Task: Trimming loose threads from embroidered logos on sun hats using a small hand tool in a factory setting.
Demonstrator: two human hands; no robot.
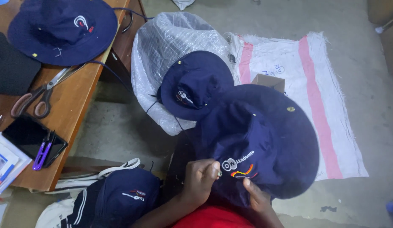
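The left hand [201, 177] was curled, its fingertips pinching the crown of a navy bucket hat [264, 139] just left of the embroidered emblem [240, 166], while the right hand [256, 196] pressed its thumb to the cloth below that emblem, fingers hidden beneath. The hat lay crown-up near the person, its wide brim spreading right over a pink-striped white sack [319, 84] on the floor.

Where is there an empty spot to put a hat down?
Bare concrete floor lies between the wooden table and the clear plastic bag, and beyond the striped sack on the right. The table is crowded: hat, scissors, phone.
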